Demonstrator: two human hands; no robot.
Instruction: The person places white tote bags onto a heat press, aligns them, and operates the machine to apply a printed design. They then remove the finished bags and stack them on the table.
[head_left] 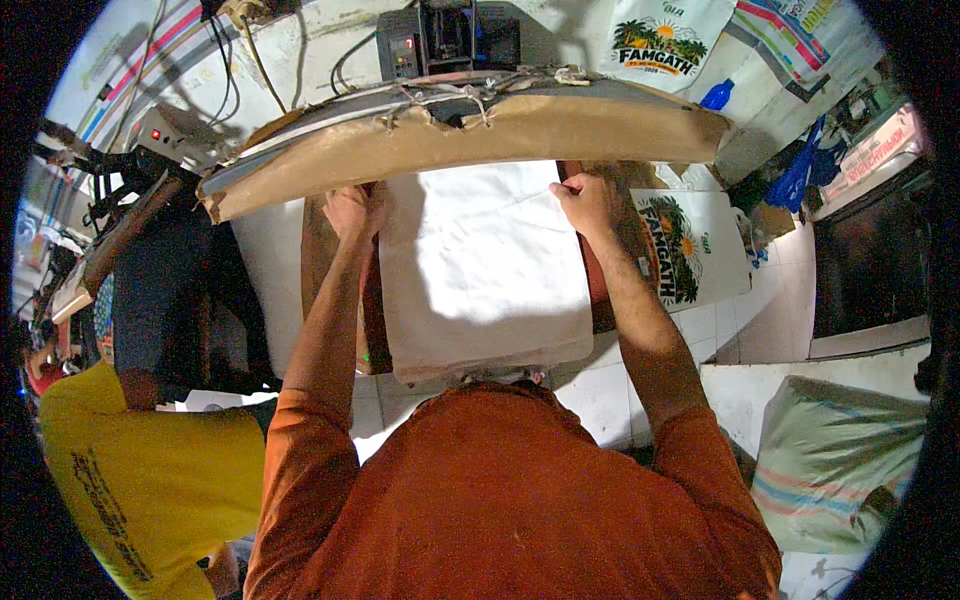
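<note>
A plain white fabric-like piece (485, 260) lies flat before me over a reddish-brown board (596, 275). At its far right corner, my right hand (590, 205) pinches the edge between thumb and curled fingers. My left hand (352, 210) is closed at the far left corner, its fingertips partly hidden where they meet the edge. Just beyond both hands a frame with a brown-taped edge (470, 145) stands raised across the board. To the right of the board lies a white piece printed with palm trees and a sun (690, 248).
Another printed white piece (665, 45) lies at the back right, near a blue bottle (717, 95). A dark device (450, 45) stands behind the frame. On the left is a person in a yellow shirt (160, 450). A pale woven sack (835, 465) sits at the lower right.
</note>
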